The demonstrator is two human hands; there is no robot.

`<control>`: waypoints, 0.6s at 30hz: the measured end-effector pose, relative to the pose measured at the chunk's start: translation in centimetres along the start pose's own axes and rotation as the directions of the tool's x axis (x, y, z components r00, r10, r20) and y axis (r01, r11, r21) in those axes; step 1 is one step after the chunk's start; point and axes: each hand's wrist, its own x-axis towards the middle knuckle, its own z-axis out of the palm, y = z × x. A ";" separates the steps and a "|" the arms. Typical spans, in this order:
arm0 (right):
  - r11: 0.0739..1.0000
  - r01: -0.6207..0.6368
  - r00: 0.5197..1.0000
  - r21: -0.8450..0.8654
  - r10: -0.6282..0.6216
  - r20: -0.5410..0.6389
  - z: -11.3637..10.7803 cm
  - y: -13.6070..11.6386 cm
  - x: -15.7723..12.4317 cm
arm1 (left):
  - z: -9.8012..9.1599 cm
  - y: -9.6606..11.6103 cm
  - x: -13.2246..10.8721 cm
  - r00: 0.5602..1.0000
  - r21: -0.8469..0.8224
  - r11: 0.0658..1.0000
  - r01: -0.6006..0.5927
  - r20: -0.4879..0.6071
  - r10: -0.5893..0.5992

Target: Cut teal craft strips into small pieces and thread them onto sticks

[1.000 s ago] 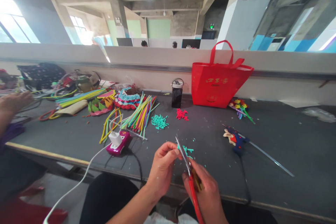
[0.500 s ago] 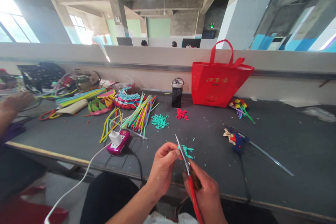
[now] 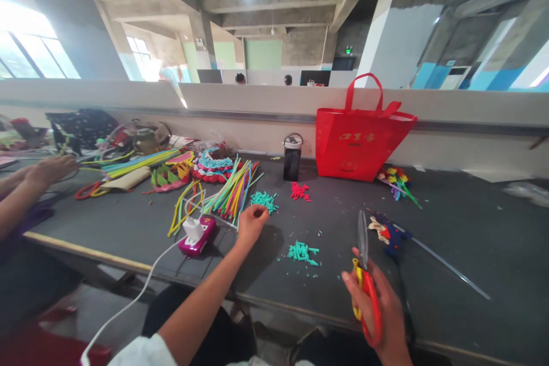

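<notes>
My right hand [image 3: 380,303] is wrapped round the red and yellow handles of a pair of scissors [image 3: 364,266], blades pointing up and away from me. My left hand [image 3: 253,224] reaches to the near edge of a pile of small teal cut pieces [image 3: 265,200], its thumb and fingers closed in a pinch. Whether a piece is between those fingertips is too small to tell. Between my hands, a second teal heap [image 3: 302,252] lies on the dark table. A little heap of red cut pieces [image 3: 300,191] sits farther back.
Coloured strips [image 3: 234,189] lie left of the piles, behind a purple power socket [image 3: 198,237] with a white cable. A black bottle [image 3: 292,163] and red bag [image 3: 364,143] stand at the back. A glue gun [image 3: 392,234] lies right. Another person's hands [image 3: 51,171] are at far left.
My left hand has moved from beside the scissor blades forward and left to the farther teal pile. My right hand has carried the scissors to the right, uncovering the nearer teal heap.
</notes>
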 end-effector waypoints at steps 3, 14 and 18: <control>0.996 -0.066 0.996 0.060 0.061 0.072 0.6 0.5 -0.2 | 0.5 -1.6 1.8 1.000 0.077 0.997 -0.007 -0.004 0.007; 0.980 -0.095 0.983 0.173 0.064 0.172 1.1 1.4 -0.5 | 0.2 -4.1 2.0 0.993 0.204 0.973 -0.112 -0.003 0.115; 0.958 -0.084 0.976 0.275 0.023 0.216 0.8 1.7 -1.0 | 0.3 -2.7 1.0 0.971 0.208 0.949 -0.237 0.068 0.228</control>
